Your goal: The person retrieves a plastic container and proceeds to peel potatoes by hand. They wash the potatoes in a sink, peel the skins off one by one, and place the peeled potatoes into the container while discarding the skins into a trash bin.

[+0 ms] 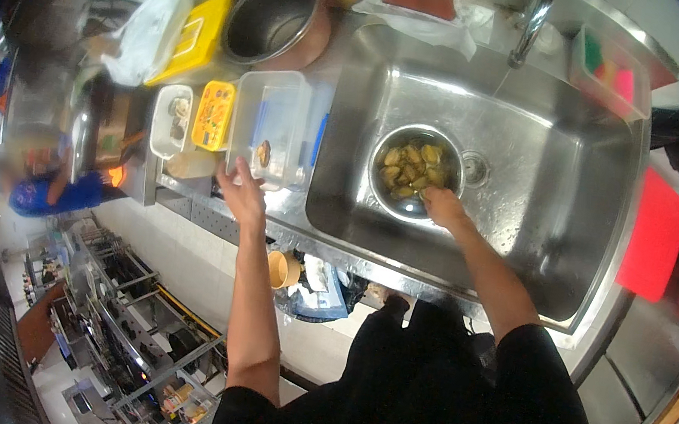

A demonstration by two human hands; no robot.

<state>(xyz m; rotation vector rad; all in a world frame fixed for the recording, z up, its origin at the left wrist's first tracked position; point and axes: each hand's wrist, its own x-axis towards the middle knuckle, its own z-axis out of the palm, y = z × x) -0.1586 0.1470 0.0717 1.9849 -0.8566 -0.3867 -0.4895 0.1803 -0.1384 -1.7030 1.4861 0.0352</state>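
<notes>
At far left you have a co-worker in a blue garment (pixel 56 194), too blurred to make out clearly. Next along the counter stands a white tub (pixel 163 146) with small pieces in it, hard to identify, then a yellow container (pixel 214 115). Beside that, a clear bin (pixel 291 92) holds one brown piece (pixel 264 153). Your left hand (pixel 243 194) is at the bin's near edge, fingers spread wide and holding nothing visible; you can't tell whether it touches the plastic.

In the sink (pixel 552 181), a metal bowl (pixel 403 208) sits just left of the drain (pixel 475 169), with a cluster of yellowish-brown pieces (pixel 402 164) in it. Your right hand (pixel 444 209) reaches over the bowl's near right rim. Its fingertips are hidden among the pieces, so whether it grips one can't be told. The faucet (pixel 535 18) is cut off by the top edge. Farther right lies a red board (pixel 656 235).
</notes>
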